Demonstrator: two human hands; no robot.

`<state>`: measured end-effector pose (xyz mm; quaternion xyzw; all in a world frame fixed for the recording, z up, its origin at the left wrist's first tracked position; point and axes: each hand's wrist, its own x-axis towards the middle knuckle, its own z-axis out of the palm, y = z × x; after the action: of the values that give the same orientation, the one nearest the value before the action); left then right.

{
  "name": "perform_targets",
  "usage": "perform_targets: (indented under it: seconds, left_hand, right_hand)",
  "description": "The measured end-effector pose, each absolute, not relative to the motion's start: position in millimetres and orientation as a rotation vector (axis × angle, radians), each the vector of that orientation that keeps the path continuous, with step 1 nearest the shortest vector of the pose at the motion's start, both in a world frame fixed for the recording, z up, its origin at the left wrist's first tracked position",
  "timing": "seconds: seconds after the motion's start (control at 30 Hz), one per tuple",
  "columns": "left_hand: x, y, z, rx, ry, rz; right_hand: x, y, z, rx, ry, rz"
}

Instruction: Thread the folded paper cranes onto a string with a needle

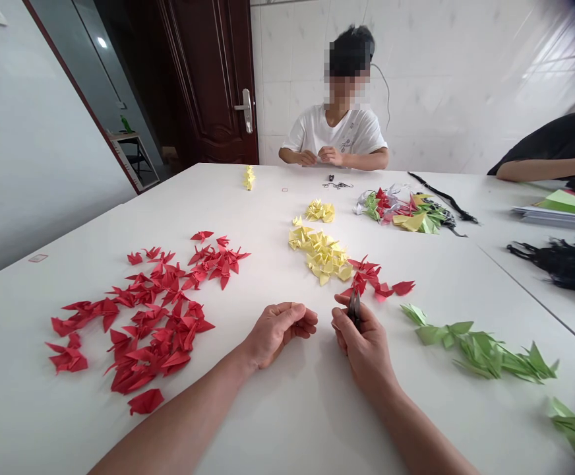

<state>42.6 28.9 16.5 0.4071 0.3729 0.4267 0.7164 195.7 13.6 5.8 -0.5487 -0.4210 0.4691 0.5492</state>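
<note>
My right hand (364, 340) is wrapped round small dark snips (354, 309), whose blades point up and away. To its left, my left hand (280, 330) is closed, thumb against the curled fingers; what it pinches, if anything, is too small to make out. The hands are apart, over the white table (287, 422). Many red paper cranes (169, 336) lie left of my left hand. Just beyond my hands are yellow paper cranes (324, 254) and a few red ones (366, 274). Green paper cranes (490, 353) stretch out to the right of my right hand.
Across the table sits a person in a white shirt (337, 135), hands together. A mixed pile of coloured cranes (406, 210), a black cord (443, 194), black tassels (564, 264) and stacked paper (564, 211) lie at the back right, near another person's arm (549, 168).
</note>
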Motion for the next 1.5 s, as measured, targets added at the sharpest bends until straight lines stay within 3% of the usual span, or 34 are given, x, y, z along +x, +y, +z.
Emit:
perform_targets:
  seconds: [1.27, 1.37, 1.5]
  left_hand:
    - [45, 28, 14, 0.942, 0.825, 0.923]
    - [42, 31, 11, 1.072, 0.943, 1.023]
    - [14, 48, 9, 1.615, 1.51, 1.455]
  right_hand:
    - [198, 14, 2, -1.329, -1.137, 1.129]
    - [198, 15, 1, -1.324, -1.141, 1.139]
    - [196, 15, 1, -1.326, -1.105, 1.136]
